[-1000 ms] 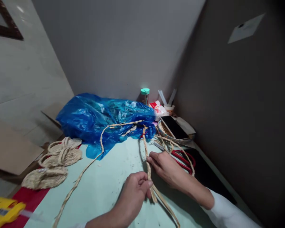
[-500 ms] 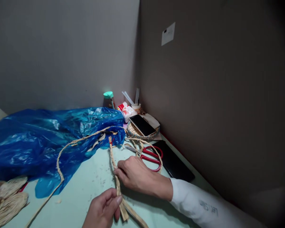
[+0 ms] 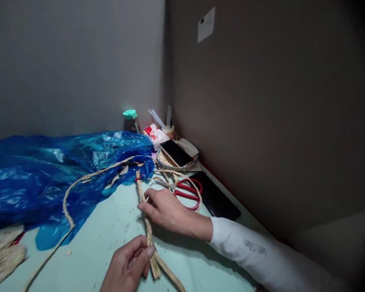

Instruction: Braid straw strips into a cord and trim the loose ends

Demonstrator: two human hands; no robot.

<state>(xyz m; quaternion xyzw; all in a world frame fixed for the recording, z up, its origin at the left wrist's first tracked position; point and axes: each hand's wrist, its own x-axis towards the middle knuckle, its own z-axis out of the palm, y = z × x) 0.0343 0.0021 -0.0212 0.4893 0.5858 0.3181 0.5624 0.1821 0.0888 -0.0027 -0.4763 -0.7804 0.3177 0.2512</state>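
A short pale braid of flat, dried plant strips runs down the table, its far end bound with a red tie. My left hand pinches it between thumb and fingers near the close end, where loose strips fan out. Higher up, my right hand is closed on the braid, thumb across it and index finger alongside. Just beyond that hand lie scissors with red handles, blades toward the left. A long, thin braided cord curves over a blue plastic bag.
Right of the scissors rests a black flat tablet-like slab. A phone lies on a woven basket. Behind stand a teal-lidded bottle, a red-and-white packet and a cup. Dried strips are bundled at lower left.
My right hand has slid a little up the braid toward the red tie. My left hand keeps its pinch. The whole view has shifted slightly, so things appear farther left and higher.
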